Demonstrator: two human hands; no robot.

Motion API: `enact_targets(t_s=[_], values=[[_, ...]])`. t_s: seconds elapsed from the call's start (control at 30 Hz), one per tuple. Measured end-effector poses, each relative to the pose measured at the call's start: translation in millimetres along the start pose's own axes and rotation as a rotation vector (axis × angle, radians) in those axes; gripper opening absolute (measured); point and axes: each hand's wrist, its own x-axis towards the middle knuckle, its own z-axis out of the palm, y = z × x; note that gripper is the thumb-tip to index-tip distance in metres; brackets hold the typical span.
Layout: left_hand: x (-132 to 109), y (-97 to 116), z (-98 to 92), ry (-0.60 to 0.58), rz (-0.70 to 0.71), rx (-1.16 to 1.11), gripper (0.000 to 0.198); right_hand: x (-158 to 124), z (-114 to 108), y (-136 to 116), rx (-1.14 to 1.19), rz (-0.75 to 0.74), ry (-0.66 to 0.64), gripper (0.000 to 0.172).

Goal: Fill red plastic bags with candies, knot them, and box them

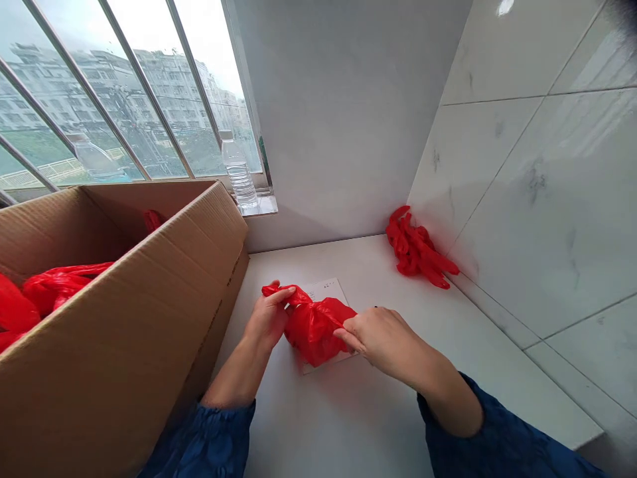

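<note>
Between my hands, in the middle of the view, is a full red plastic bag (314, 335) with its top gathered or knotted. My left hand (269, 320) pinches a twisted end of it at the upper left. On the right side, my right hand (381, 335) is closed on the bag's other end. Under the bag, a white sheet or tile with small dark markings (329, 288) lies on the white surface (298, 431), mostly covered. What the bag contains is hidden.
A large open cardboard box (144, 312) with red bags (60, 285) inside fills the left. A clear bottle (239, 174) stands on the window ledge. Crumpled red bags (417, 249) lie in the back corner, against the tiled wall (547, 199).
</note>
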Motion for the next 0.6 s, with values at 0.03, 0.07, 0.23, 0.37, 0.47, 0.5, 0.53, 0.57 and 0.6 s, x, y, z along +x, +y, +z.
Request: enact_targets(t_s=[0.03, 0.07, 0.23, 0.37, 0.47, 0.5, 0.53, 0.57, 0.6], values=[[0, 2, -1.3, -0.020, 0.012, 0.029, 0.048, -2, -1, 3, 0.026, -0.005, 0.013, 0.042], [-1, 4, -2.1, -0.045, 0.025, 0.064, 0.048, -3, -1, 6, 0.047, -0.010, 0.030, 0.042], [-21, 21, 4.7, -0.162, 0.259, 0.410, 0.041, -7, -1, 19, 0.081, -0.019, 0.145, 0.033], [-41, 33, 9.3, -0.303, 0.642, 0.998, 0.028, -4, 3, 25, 0.076, -0.056, 0.166, 0.032], [-45, 38, 3.1, -0.377, 0.586, 1.204, 0.038, -2, 5, 27, 0.058, -0.041, 0.157, 0.030], [-44, 38, 0.5, -0.398, 0.522, 1.208, 0.043, -1, 5, 27, 0.051, -0.022, 0.161, 0.026], [-42, 38, -1.6, -0.414, 0.463, 1.191, 0.046, -1, 5, 26, 0.044, -0.001, 0.169, 0.020], [-40, 36, -2.7, -0.428, 0.421, 1.157, 0.044, 0, 5, 25, 0.041, 0.020, 0.185, 0.012], [-37, 35, -2.7, -0.436, 0.406, 1.114, 0.037, 1, 5, 23, 0.043, 0.035, 0.210, 0.006]])
